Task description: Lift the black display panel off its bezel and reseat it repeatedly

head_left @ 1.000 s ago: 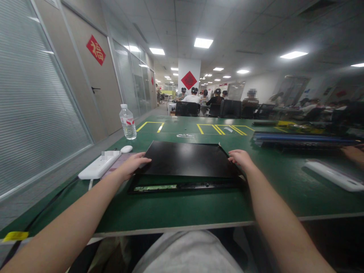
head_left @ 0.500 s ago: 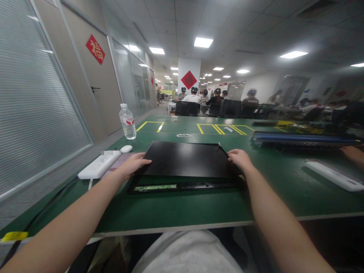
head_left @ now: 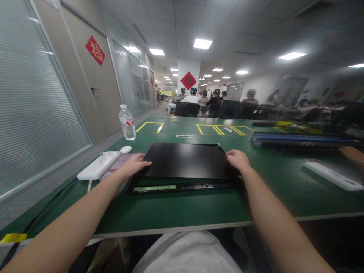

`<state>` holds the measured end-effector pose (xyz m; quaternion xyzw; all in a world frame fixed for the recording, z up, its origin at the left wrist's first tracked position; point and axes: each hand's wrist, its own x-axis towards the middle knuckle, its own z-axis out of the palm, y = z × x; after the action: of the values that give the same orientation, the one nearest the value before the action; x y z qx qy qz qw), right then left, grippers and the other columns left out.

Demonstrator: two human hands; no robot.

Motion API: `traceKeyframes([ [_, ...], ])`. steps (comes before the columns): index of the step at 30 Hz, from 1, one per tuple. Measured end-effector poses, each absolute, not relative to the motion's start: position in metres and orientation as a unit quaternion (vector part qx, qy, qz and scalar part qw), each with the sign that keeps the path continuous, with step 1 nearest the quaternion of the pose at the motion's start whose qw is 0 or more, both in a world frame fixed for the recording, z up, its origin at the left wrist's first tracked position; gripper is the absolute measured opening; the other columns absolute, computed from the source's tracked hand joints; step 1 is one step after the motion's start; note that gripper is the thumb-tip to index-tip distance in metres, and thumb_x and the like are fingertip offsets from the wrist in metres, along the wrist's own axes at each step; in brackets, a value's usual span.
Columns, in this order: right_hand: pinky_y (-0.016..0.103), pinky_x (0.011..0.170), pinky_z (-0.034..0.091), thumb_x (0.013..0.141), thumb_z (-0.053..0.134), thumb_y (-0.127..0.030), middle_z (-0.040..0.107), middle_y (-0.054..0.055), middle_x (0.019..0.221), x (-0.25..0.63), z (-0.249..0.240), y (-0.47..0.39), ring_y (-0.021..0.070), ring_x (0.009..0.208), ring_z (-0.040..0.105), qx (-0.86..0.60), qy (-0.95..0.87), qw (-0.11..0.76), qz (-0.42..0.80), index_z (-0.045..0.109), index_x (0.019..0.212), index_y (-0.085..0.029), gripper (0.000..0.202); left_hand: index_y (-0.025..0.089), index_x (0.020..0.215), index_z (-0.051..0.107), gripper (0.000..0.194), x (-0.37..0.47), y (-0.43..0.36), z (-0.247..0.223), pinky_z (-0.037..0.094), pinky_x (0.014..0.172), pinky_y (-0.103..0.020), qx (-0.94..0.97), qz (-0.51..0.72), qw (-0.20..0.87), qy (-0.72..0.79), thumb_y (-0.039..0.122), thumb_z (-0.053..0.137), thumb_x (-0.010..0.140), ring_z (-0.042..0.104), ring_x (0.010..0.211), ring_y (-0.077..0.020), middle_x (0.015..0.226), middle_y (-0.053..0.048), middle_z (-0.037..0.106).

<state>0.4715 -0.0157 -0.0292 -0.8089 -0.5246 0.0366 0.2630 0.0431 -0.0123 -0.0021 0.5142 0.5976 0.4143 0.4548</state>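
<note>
A flat black panel, perhaps a display screen point(head_left: 187, 161), lies in front of me over a shallow black frame point(head_left: 210, 186). A narrow green circuit board point(head_left: 155, 188) shows along the frame's near edge, below the panel's front side. My left hand point(head_left: 135, 165) grips the panel's left edge, thumb on top and the other fingers partly hidden beneath or behind it. At the right edge, my right hand point(head_left: 238, 160) has its thumb and fingers closed on the panel's side near the far corner.
A green table point(head_left: 176, 216) carries everything. To the left are a water bottle point(head_left: 127, 123), a white power strip point(head_left: 99, 165) and a white mouse point(head_left: 125, 149). On the right lie a long white bar point(head_left: 332, 174) and a dark blue panel point(head_left: 301, 139), with another person's hand point(head_left: 352, 154) close by.
Almost nothing differs. My right hand has shifted slightly left along the panel's edge, and the panel's near edge appears slightly lower.
</note>
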Motion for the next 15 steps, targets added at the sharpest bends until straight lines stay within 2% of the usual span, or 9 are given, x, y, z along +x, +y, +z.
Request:
traceKeyframes([
  [4, 0.028, 0.073, 0.048, 0.075, 0.056, -0.024, 0.076, 0.006, 0.094, 0.4707, -0.0287, -0.0166, 0.0230, 0.088, 0.068, -0.812, -0.529, 0.247, 0.027, 0.080, 0.098, -0.027, 0.034, 0.018, 0.088, 0.064, 0.040, 0.0445, -0.0143, 0.0005, 0.059, 0.076, -0.035, 0.528, 0.404, 0.442, 0.602, 0.017, 0.086, 0.054, 0.075, 0.090, -0.0313, 0.083, -0.008, 0.078],
  [15, 0.027, 0.070, 0.048, 0.074, 0.056, -0.024, 0.076, 0.005, 0.094, 0.4749, -0.0315, -0.0149, 0.0221, 0.085, 0.068, -0.816, -0.517, 0.257, 0.033, 0.081, 0.099, -0.027, 0.035, 0.019, 0.085, 0.066, 0.034, 0.0448, -0.0134, -0.0007, 0.059, 0.079, -0.034, 0.540, 0.400, 0.445, 0.592, 0.019, 0.084, 0.056, 0.074, 0.097, -0.0323, 0.089, -0.008, 0.080],
])
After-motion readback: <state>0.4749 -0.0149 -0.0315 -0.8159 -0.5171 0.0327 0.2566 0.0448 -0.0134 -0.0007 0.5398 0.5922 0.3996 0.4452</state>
